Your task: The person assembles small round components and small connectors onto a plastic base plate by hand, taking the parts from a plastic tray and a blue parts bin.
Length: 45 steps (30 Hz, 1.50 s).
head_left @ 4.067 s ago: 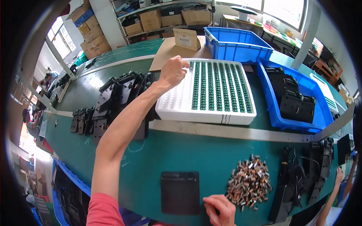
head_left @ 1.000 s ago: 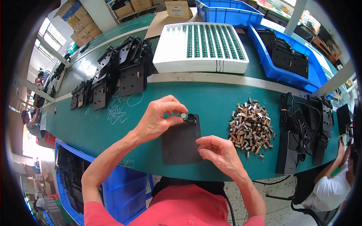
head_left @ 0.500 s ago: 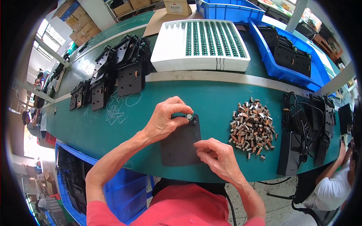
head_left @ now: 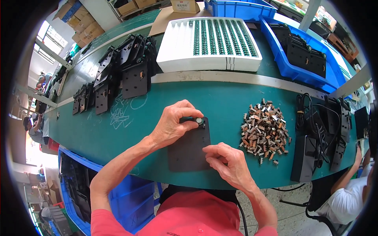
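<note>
A flat black plastic panel (head_left: 188, 151) lies on the green table before me, its long side pointing away. At its far edge, my left hand (head_left: 173, 122) pinches a small round part (head_left: 199, 120) with a silvery face and dark rim between thumb and index finger. My right hand (head_left: 224, 159) is closed at the panel's right edge, thumb and index fingertips touching it. What lies between those fingertips is too small to make out. To the right of that hand is a heap of small metal slide switches (head_left: 264, 131) with brownish and silvery sides.
A white foam tray (head_left: 208, 63) holds rows of round green parts. Stacked black panels (head_left: 136, 80) stand at the left. Blue bins (head_left: 281, 69) are at the back right, another bin (head_left: 132, 204) below the left edge. A black power box (head_left: 303, 159) with cables lies right; a co-worker (head_left: 348, 196) sits beyond.
The view has shifted slightly. Both hands keep nearly the same places, the left still pinching the round part at the panel's far edge.
</note>
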Each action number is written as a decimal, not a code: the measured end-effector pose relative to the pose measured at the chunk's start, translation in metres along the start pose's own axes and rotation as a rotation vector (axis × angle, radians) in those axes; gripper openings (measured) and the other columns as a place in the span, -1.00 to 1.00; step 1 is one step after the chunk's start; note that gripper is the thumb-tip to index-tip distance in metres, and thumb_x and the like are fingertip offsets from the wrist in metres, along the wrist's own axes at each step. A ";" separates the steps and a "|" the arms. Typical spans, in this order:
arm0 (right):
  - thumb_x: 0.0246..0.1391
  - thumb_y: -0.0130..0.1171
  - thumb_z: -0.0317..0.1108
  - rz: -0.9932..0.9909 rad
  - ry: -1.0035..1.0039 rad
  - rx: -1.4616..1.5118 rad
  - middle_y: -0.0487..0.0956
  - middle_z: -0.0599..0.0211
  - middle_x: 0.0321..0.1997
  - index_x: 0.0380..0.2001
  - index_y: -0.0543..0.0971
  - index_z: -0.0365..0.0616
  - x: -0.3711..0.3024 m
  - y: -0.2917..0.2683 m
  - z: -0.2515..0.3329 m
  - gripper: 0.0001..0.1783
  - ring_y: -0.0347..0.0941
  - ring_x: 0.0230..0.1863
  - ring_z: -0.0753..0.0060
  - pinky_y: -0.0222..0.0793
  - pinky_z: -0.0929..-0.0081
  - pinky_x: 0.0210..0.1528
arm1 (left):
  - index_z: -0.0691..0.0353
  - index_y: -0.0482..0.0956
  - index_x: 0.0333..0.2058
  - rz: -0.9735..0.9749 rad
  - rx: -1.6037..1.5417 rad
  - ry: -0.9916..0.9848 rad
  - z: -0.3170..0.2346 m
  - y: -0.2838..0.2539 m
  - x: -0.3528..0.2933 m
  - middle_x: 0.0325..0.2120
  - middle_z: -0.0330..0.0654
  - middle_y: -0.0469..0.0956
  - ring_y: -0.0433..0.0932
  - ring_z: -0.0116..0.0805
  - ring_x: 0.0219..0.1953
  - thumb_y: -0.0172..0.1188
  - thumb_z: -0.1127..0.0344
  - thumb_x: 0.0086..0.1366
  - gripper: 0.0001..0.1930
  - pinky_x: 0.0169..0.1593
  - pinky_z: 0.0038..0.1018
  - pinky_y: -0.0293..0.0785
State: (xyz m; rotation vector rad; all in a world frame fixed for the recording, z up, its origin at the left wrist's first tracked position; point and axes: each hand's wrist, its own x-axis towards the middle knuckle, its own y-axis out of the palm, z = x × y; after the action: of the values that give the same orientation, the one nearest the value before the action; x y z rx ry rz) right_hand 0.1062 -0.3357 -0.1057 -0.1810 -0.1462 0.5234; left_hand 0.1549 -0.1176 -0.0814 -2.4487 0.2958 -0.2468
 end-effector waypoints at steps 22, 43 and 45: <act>-0.01 0.15 -0.63 0.000 -0.096 -0.079 0.54 0.26 -0.38 -0.21 0.56 -0.26 -0.001 0.000 0.000 -0.76 0.53 -0.41 0.43 0.47 0.54 -0.36 | 0.27 0.62 -0.25 -0.036 0.117 0.183 -0.041 -0.029 0.014 -0.33 -0.14 0.51 0.52 -0.20 -0.23 0.28 0.63 -0.05 -0.69 -0.15 -0.40 0.46; -0.01 0.14 -0.62 -0.034 -0.157 -0.087 0.54 0.22 -0.37 -0.22 0.54 -0.24 -0.005 0.000 -0.004 -0.77 0.52 -0.41 0.31 0.44 0.46 -0.36 | 0.28 0.66 -0.32 0.006 0.393 0.176 -0.014 0.000 0.006 -0.43 -0.14 0.55 0.54 -0.21 -0.35 0.30 0.60 -0.05 -0.76 -0.30 -0.39 0.47; -0.01 0.14 -0.61 -0.048 -0.177 -0.092 0.54 0.19 -0.36 -0.22 0.54 -0.24 -0.003 0.001 -0.006 -0.77 0.53 -0.39 0.26 0.44 0.43 -0.35 | 0.28 0.66 -0.32 0.016 0.379 0.195 -0.014 -0.001 0.007 -0.42 -0.14 0.55 0.55 -0.20 -0.35 0.29 0.61 -0.05 -0.75 -0.29 -0.39 0.48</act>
State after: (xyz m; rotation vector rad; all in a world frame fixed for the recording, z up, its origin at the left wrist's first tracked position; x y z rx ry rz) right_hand 0.1049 -0.3374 -0.1123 -0.2206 -0.3471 0.4851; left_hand 0.1579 -0.1272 -0.0695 -2.0503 0.3202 -0.4897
